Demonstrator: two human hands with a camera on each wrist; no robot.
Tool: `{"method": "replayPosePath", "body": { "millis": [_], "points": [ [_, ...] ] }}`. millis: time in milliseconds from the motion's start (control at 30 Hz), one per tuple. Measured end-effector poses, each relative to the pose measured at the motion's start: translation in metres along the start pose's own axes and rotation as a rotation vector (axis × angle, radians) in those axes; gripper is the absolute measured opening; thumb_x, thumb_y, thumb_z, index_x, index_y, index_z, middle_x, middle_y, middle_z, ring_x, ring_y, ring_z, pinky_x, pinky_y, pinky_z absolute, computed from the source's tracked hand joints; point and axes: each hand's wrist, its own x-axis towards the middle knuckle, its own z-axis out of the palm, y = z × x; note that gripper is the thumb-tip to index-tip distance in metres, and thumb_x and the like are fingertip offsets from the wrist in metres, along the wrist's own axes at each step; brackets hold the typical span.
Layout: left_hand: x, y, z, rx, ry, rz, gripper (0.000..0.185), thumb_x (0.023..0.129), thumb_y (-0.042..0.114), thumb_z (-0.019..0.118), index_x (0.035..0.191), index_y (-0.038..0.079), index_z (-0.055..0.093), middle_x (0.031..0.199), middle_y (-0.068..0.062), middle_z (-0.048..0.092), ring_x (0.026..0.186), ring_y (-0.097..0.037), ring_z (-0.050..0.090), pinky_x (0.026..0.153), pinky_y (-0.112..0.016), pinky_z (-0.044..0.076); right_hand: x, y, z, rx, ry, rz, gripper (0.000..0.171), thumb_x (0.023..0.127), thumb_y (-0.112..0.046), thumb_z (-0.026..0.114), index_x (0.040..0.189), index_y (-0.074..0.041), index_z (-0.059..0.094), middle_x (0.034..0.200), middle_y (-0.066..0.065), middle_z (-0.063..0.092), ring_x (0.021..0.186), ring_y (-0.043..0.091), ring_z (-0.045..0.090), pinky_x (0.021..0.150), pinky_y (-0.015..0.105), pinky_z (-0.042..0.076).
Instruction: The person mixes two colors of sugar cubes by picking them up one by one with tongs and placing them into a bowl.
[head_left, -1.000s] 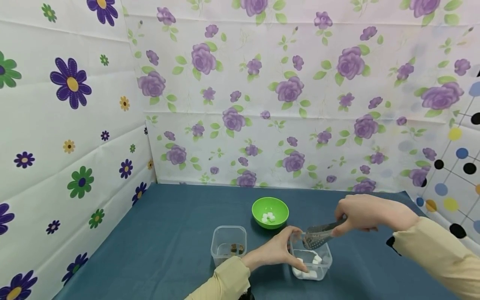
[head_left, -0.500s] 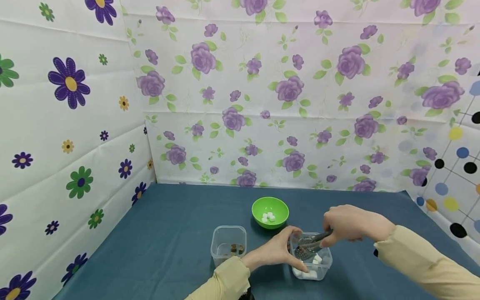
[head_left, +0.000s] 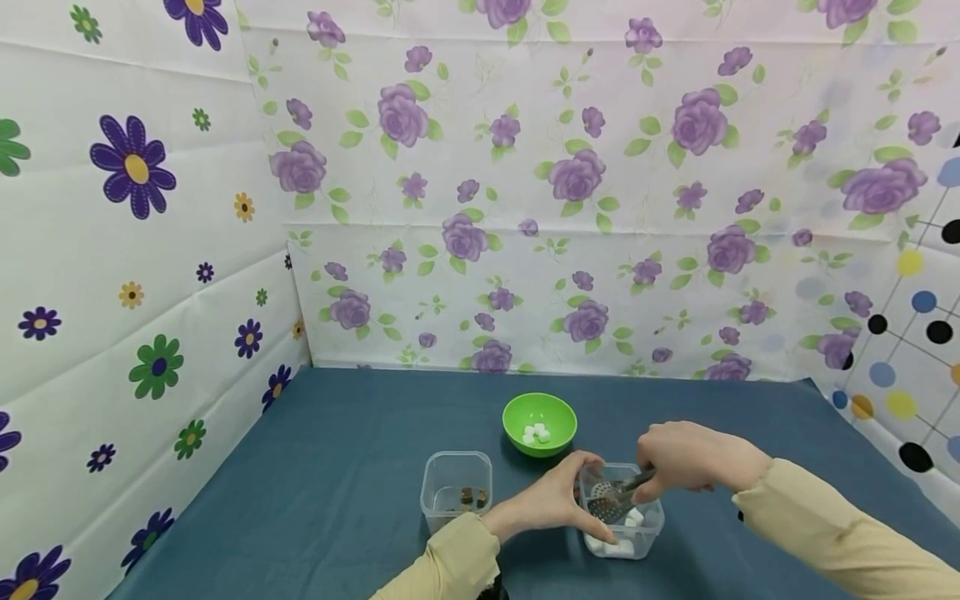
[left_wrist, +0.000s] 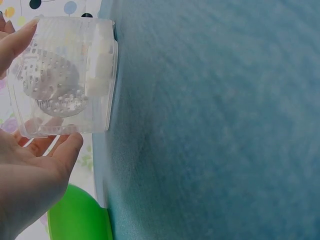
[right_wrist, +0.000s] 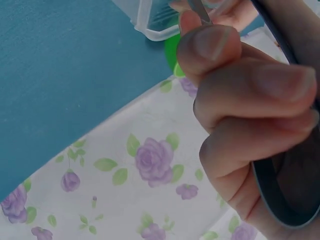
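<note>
My left hand [head_left: 551, 500] holds a clear plastic container [head_left: 654, 533] by its sides, thumb at the near side and fingers at the far side. Small white marshmallow-like pieces [head_left: 611, 549] lie on its bottom. Metal tongs [head_left: 613, 505] with perforated heads are gripped in my right hand [head_left: 693, 454]. The heads reach down inside the container, spread apart, as the left wrist view shows through the wall [left_wrist: 50, 75]. In the right wrist view the curled fingers [right_wrist: 245, 90] hide most of the tongs' handle.
Behind the container stands a green bowl [head_left: 540, 406] with several white pieces [head_left: 536, 434] inside. Left of my left hand is a second clear container [head_left: 457, 467] holding brown pieces [head_left: 474, 497]. Flower-patterned cloth [head_left: 465, 308] closes off the back of the blue table [head_left: 360, 467].
My right hand has moved left and down, lowering the tongs from the container's rim to inside it. The tongs' heads have spread apart. The left hand stays on the container.
</note>
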Motion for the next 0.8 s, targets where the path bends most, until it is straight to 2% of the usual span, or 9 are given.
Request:
{"method": "replayPosePath", "body": {
  "millis": [367,633,800],
  "points": [
    [-0.001,-0.001,0.000,-0.020,-0.006,0.016,0.070,0.078,0.012,0.072,0.135,0.012,0.032,0.124,0.004,0.040,0.108,-0.008,0.042,0.082,-0.026,0.041,0.001,0.008,0.008,0.012,0.044,-0.084,0.037,0.077,-0.030,0.072,0.048,-0.021,0.050,0.035,-0.009,0.036,0.026,0.003,0.030,0.035,0.022,0.038],
    [0.000,0.000,0.000,-0.002,-0.001,-0.008,0.071,0.078,0.013,0.073,0.136,0.013,0.032,0.123,0.004,0.038,0.101,-0.008,0.044,0.077,-0.027,0.042,-0.006,0.017,0.002,0.083,0.038,-0.096,0.038,0.079,-0.030,0.070,0.049,-0.021,0.048,0.037,-0.009,0.035,0.027,0.003,0.031,0.036,0.023,0.038],
    [0.000,0.001,0.000,-0.001,0.001,-0.018,0.071,0.077,0.013,0.073,0.136,0.013,0.032,0.124,0.004,0.037,0.102,-0.009,0.044,0.077,-0.028,0.042,-0.008,0.028,0.001,0.143,0.019,-0.095,0.033,0.081,-0.031,0.068,0.053,-0.021,0.053,0.038,-0.007,0.039,0.027,0.003,0.032,0.038,0.024,0.041]
  ]
}}
